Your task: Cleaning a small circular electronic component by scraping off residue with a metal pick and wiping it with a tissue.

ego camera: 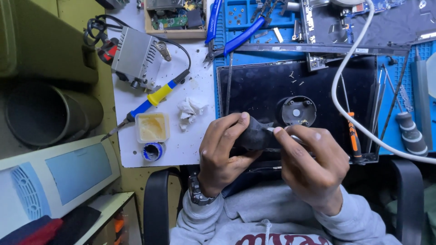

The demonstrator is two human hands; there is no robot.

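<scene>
My left hand (222, 152) and my right hand (309, 163) are together close to my chest, both gripping a small black curved part (256, 135). My left fingers wrap its left side and my right thumb and forefinger pinch its right end, where a small light tip shows. Just beyond the hands, a round black housing (296, 110) with a white centre rests on a dark flat panel (259, 86). A few small screws (295, 79) lie loose on that panel.
A soldering iron with a yellow and blue handle (154, 99), its grey station (135, 55), a flux tub (152, 127), a solder spool (153, 151) and crumpled tissue (190, 110) sit at left. An orange screwdriver (353, 136), white cable (345, 104), blue pliers (240, 38) and tweezers lie around a blue mat (390, 113).
</scene>
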